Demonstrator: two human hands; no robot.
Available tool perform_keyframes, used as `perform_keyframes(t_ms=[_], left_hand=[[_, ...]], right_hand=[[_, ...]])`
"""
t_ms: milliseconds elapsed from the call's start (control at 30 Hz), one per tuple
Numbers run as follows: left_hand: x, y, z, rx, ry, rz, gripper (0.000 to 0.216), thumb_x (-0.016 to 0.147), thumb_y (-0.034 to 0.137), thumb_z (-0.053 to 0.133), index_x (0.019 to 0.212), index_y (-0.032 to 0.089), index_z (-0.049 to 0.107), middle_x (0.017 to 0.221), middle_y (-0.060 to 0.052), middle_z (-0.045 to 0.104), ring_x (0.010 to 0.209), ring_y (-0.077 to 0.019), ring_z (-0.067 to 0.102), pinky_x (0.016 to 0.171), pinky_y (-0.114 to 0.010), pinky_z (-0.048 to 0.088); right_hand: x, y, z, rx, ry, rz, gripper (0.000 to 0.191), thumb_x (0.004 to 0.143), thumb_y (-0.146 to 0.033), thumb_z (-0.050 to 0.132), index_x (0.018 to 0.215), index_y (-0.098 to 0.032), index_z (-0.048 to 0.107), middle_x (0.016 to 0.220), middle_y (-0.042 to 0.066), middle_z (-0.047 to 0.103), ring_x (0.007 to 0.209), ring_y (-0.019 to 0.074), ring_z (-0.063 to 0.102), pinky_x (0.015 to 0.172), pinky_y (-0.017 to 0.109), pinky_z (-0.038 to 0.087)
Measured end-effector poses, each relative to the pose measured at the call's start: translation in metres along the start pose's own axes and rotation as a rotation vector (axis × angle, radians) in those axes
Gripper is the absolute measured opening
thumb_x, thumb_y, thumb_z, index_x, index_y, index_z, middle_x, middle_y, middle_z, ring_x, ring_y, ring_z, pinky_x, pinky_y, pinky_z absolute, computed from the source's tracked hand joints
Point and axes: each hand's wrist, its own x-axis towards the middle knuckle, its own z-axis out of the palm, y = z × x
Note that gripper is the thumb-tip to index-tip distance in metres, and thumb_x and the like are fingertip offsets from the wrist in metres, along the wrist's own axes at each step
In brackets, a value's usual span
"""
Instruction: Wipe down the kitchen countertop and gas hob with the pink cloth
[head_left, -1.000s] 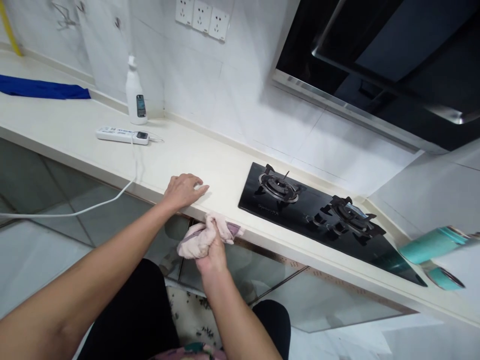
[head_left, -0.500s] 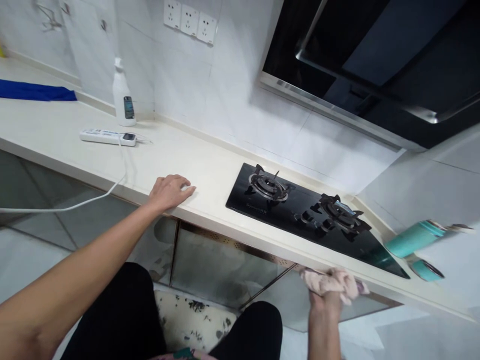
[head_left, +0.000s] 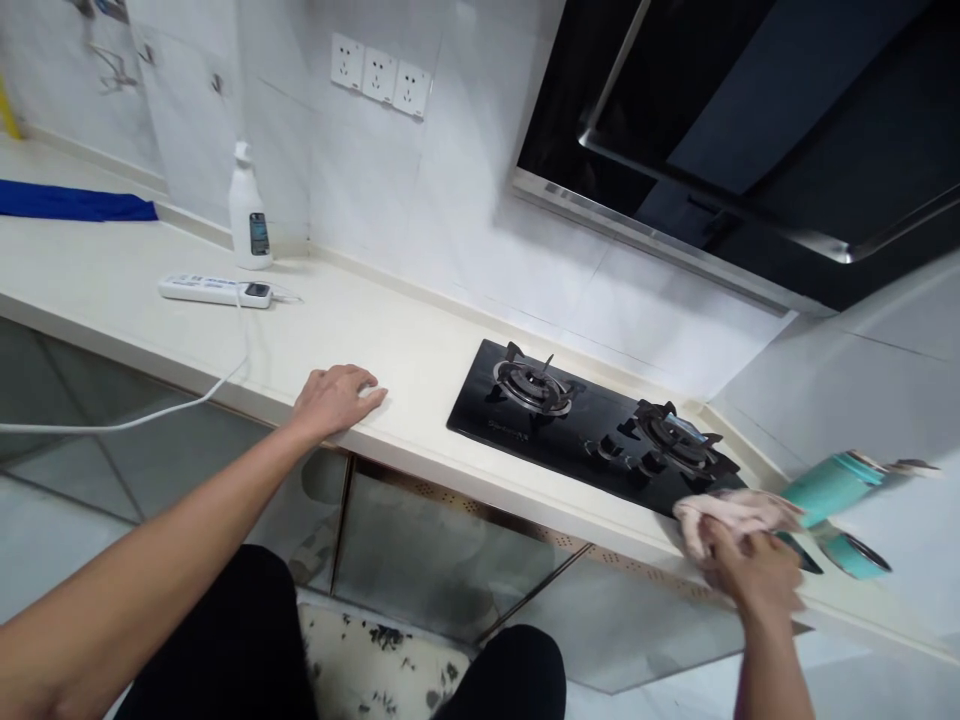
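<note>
My right hand grips a pale pink cloth, pressed over the right front corner of the black gas stove. Part of that corner is hidden beneath the cloth and hand. My left hand rests on the front of the cream countertop, left of the stove, with its fingers loosely curved, the thumb apart and nothing held. Close by my right hand, a teal cylinder and a shorter teal round piece stand at the counter's right end.
A white spray bottle stands by the wall, behind a white power strip whose cord hangs over the front edge. Farther left lies a blue cloth. A dark range hood juts out above the stove. Cabinet doors line the front below.
My right hand has moved up and to the right with the cloth, from the counter's front edge onto the stove's right corner. My left hand stays in place on the counter.
</note>
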Motion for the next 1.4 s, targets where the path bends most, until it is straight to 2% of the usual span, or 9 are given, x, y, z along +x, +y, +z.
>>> perform_keyframes(t_ms=[100,267,567,700,867,1067,1233,1333,1400], left_hand=[[0.001,0.0,0.003,-0.013,0.01,0.0,0.058,0.094,0.059,0.043,0.121,0.021,0.078,0.144,-0.014,0.071,0.138,-0.0388,0.059,0.115,-0.052,0.039],[-0.001,0.005,0.004,-0.033,0.033,-0.008,0.054,0.095,0.057,0.046,0.12,0.022,0.078,0.142,-0.014,0.073,0.137,-0.038,0.06,0.116,-0.052,0.037],[-0.007,0.008,0.001,-0.131,0.044,-0.036,0.064,0.096,0.07,0.043,0.126,0.024,0.077,0.144,-0.011,0.072,0.138,-0.0374,0.059,0.117,-0.052,0.037],[-0.003,0.002,0.001,-0.197,0.072,-0.049,0.062,0.098,0.069,0.04,0.122,0.026,0.078,0.139,-0.009,0.075,0.134,-0.0345,0.063,0.114,-0.047,0.041],[-0.002,-0.007,-0.003,-0.257,0.065,-0.085,0.061,0.1,0.067,0.035,0.118,0.028,0.079,0.132,-0.006,0.079,0.127,-0.0317,0.068,0.108,-0.043,0.046],[-0.007,0.0,-0.006,-0.209,0.055,-0.051,0.063,0.1,0.067,0.036,0.12,0.027,0.08,0.133,-0.009,0.079,0.128,-0.0342,0.067,0.108,-0.045,0.044],[-0.01,0.008,-0.005,-0.242,0.042,-0.045,0.064,0.099,0.069,0.039,0.119,0.025,0.081,0.134,-0.011,0.078,0.131,-0.0377,0.064,0.113,-0.051,0.041],[-0.013,0.008,-0.004,-0.28,0.061,-0.04,0.063,0.101,0.068,0.04,0.12,0.024,0.08,0.133,-0.011,0.078,0.13,-0.0373,0.063,0.113,-0.053,0.04],[-0.015,0.008,-0.003,-0.297,0.082,-0.034,0.059,0.101,0.066,0.042,0.119,0.025,0.08,0.131,-0.01,0.078,0.129,-0.0362,0.064,0.113,-0.052,0.041]], right_hand=[[-0.016,-0.06,0.003,-0.155,-0.115,-0.027,0.066,0.097,-0.066,0.046,0.133,-0.018,0.072,0.143,0.026,0.062,0.13,0.047,0.062,0.101,0.063,0.052],[-0.076,-0.155,-0.002,-0.249,-0.153,-0.379,0.052,0.105,-0.054,0.044,0.129,-0.018,0.071,0.14,0.021,0.063,0.124,0.0403,0.061,0.098,0.052,0.051],[-0.156,-0.36,-0.005,0.051,-0.306,-0.907,0.046,0.105,-0.051,0.048,0.132,-0.019,0.066,0.145,0.017,0.063,0.128,0.0352,0.059,0.103,0.049,0.046],[-0.189,-0.417,-0.002,0.222,-0.349,-1.2,0.052,0.108,-0.053,0.045,0.152,-0.027,0.054,0.158,0.01,0.057,0.135,0.0346,0.054,0.11,0.051,0.041],[-0.196,-0.404,0.004,0.405,-0.331,-1.299,0.034,0.106,-0.043,0.056,0.133,-0.026,0.066,0.145,0.007,0.067,0.124,0.0288,0.059,0.105,0.045,0.044],[-0.171,-0.311,0.002,0.65,-0.29,-1.222,0.024,0.093,-0.028,0.06,0.114,-0.025,0.072,0.116,0.007,0.074,0.107,0.0262,0.063,0.097,0.041,0.047],[-0.121,-0.243,-0.011,0.812,-0.408,-0.843,0.03,0.095,-0.046,0.058,0.105,-0.023,0.073,0.101,0.005,0.073,0.087,0.0214,0.066,0.079,0.032,0.052],[-0.083,-0.238,-0.009,0.765,-0.186,-0.592,0.047,0.092,-0.062,0.057,0.107,-0.021,0.074,0.108,0.009,0.074,0.095,0.0256,0.067,0.086,0.034,0.054],[-0.067,-0.253,0.0,0.631,-0.133,-0.582,0.054,0.095,-0.064,0.049,0.112,-0.02,0.074,0.118,0.013,0.073,0.106,0.0297,0.067,0.093,0.038,0.054]])
